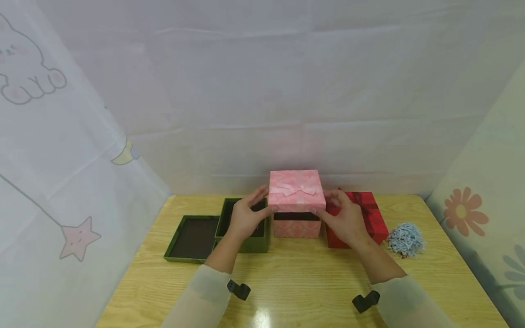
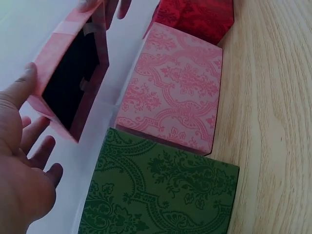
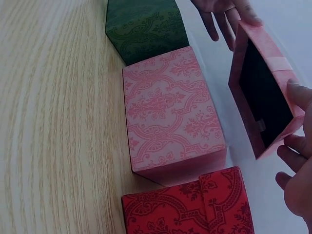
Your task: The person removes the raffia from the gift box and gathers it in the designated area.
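Note:
A pink lid with a ribbon bow (image 1: pixel 297 190) is held between both hands over the pink patterned box (image 1: pixel 297 228). My left hand (image 1: pixel 246 217) grips its left end, thumb on the front side and fingers at the back. At the other end my right hand (image 1: pixel 346 217) grips it the same way. Both wrist views show the lid's dark inside (image 2: pixel 73 78), raised clear of the box. In the right wrist view, the pink box (image 3: pixel 170 107) stands between the green box (image 3: pixel 146 29) and the red box (image 3: pixel 187 209).
An open green box (image 1: pixel 252 246) stands left of the pink one, with its green lid (image 1: pixel 193 239) lying inside up beside it. To the right is a red box with its lid on (image 1: pixel 369 214). Beyond it lies a heap of pale blue paper shreds (image 1: pixel 406 239) on the wooden table (image 1: pixel 295 291).

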A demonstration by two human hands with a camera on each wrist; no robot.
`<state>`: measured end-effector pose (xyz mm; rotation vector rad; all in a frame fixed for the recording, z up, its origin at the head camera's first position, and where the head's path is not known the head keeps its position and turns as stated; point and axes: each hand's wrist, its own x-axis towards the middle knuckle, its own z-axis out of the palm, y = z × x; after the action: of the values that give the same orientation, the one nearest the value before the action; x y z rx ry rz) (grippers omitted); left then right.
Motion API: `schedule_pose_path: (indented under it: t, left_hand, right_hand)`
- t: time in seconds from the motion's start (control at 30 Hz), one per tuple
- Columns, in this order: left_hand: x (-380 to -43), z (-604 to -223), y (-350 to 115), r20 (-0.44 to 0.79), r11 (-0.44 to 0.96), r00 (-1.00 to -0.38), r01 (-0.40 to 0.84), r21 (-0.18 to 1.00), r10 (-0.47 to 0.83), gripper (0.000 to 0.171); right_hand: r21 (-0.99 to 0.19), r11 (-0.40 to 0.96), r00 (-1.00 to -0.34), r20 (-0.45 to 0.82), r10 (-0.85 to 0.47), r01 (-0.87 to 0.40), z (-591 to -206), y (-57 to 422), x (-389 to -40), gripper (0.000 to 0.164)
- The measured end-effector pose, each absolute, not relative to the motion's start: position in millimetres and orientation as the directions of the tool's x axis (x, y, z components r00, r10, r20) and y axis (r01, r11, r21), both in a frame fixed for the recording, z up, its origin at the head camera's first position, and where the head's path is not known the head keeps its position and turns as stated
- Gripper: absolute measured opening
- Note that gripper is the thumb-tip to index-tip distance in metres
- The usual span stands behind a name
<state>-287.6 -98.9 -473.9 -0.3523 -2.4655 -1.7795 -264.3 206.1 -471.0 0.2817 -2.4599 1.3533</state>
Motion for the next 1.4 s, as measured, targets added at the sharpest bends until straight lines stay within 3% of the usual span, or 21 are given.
schedule_pose_path:
  t: [0.3,0.43,0.63,0.9,1.1,1.4]
  left_hand:
    - [-284,-471,-96,0.231,0.179,-0.967,0.246,0.953,0.104,0.057]
    - [-279,-465,-94,0.203,0.133,-0.974,0.216,0.967,0.101,0.054]
    - [-274,-461,-92,0.178,0.123,-0.979,0.19,0.974,0.101,0.056]
    - [-276,-469,-94,0.279,0.105,-0.952,0.293,0.95,0.129,0.057]
    - [-273,-470,-94,0.327,0.018,-0.932,0.333,0.943,0.157,0.057]
    - [-271,-470,-93,0.352,-0.067,-0.909,0.346,0.936,0.222,0.063]
  right_hand:
    - [-0.842,0.387,-0.9,0.432,0.064,-0.377,-469,200,-261,0.048]
    - [-0.855,0.305,-0.89,0.454,0.052,-0.419,-464,197,-258,0.056]
    - [-0.856,0.25,-0.877,0.478,0.05,-0.453,-465,197,-257,0.067]
    - [-0.839,0.269,-0.859,0.507,0.072,-0.473,-468,196,-254,0.073]
    - [-0.84,0.243,-0.855,0.514,0.069,-0.485,-469,191,-254,0.076]
    - [-0.812,0.12,-0.818,0.575,0.001,-0.571,-442,179,-237,0.077]
